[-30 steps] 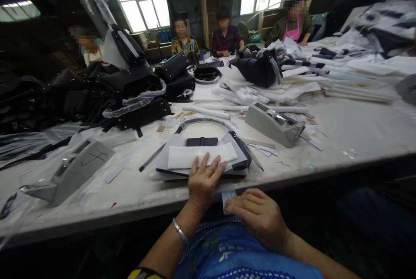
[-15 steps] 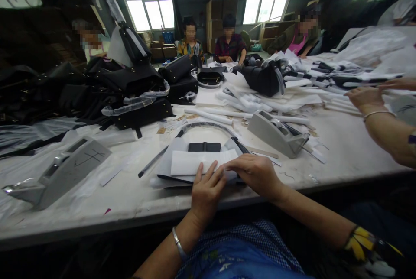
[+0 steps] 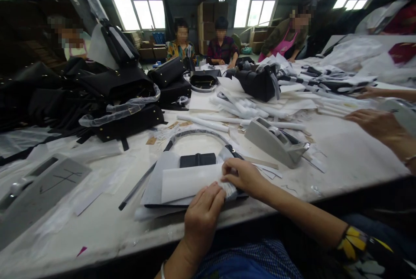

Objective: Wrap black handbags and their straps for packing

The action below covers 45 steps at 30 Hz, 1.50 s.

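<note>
Our left hand rests extended and our right hand curls, grip unclear, seemingly fastening a rectangular white paper sheet over a black curved-handled handbag, needing steady pressure next.

White strip (right end) behind right hand

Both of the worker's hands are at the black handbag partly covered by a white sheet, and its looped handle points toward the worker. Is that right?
Not quite: in the head view, the looped handle points away from the worker. The left hand and right hand are indeed at the black handbag, partly covered by a white sheet.
</note>
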### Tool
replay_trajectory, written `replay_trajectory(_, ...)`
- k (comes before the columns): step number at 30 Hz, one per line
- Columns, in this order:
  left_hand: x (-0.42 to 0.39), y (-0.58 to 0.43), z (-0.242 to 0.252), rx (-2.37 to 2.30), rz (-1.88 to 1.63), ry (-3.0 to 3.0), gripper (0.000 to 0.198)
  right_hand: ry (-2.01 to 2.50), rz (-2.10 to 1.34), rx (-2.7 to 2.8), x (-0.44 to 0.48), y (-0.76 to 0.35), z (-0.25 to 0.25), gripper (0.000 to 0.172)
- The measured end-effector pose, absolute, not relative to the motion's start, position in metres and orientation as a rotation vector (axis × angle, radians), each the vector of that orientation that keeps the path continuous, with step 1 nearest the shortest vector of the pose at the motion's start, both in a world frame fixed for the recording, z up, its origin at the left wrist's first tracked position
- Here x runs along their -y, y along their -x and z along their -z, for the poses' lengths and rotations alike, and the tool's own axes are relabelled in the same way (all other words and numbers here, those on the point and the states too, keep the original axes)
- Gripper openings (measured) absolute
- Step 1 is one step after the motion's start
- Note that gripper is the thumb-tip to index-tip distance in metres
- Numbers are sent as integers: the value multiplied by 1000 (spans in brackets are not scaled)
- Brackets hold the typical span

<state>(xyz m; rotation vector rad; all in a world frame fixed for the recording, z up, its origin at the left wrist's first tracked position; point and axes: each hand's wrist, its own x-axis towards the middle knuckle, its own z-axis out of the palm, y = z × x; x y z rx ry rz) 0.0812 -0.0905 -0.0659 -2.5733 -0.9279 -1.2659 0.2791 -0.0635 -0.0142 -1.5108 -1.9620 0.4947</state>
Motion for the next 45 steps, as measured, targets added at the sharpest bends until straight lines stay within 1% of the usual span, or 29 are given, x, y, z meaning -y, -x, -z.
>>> replay_trajectory(3, 90, -81, 65, 884, 1171, 2574, 36, 1540, -560, 1943, 56, -279, 18, 17)
replay_trajectory(9, 88, -77, 64, 859, 973, 2575, 43, 1541, -492, 1884, 52, -280, 24, 21)
replay_trajectory(13, 85, -73, 67, 798, 919, 2546, 44, 1511, -326, 1769, 64, -330, 0, 13)
replay_trajectory(15, 83, -71, 71, 766, 892, 2546, 45, 1657, -177, 1633, 71, -375, -20, 14)
replay_trajectory(17, 81, -70, 73, 755, 893, 2536, 47, 1877, -116, 1513, 74, -423, -37, 16)
replay_trajectory(20, 78, -69, 76, 729, 883, 2518, 51, 2044, -263, 1445, 66, -480, -51, 14)
replay_trajectory(23, 75, -68, 77, 664, 835, 2506, 54, 2133, -578, 1385, 51, -507, -50, 25)
replay_trajectory(28, 74, -66, 80, 636, 806, 2479, 51, 2108, -1036, 1238, 31, -510, -48, 32)
replay_trajectory(32, 70, -66, 83, 575, 812, 2459, 49, 2063, -1273, 1127, 23, -505, -53, 35)
replay_trajectory(35, 67, -66, 83, 573, 840, 2455, 48, 2013, -1327, 1049, 23, -505, -61, 33)
replay_trajectory(38, 66, -66, 83, 545, 857, 2468, 48, 1937, -1294, 1013, 37, -509, -76, 33)
replay_trajectory(42, 67, -66, 83, 581, 872, 2475, 48, 1862, -1188, 1017, 78, -515, -98, 36)
replay_trajectory(45, 66, -64, 84, 569, 855, 2480, 48, 1868, -1144, 1032, 115, -516, -94, 42)
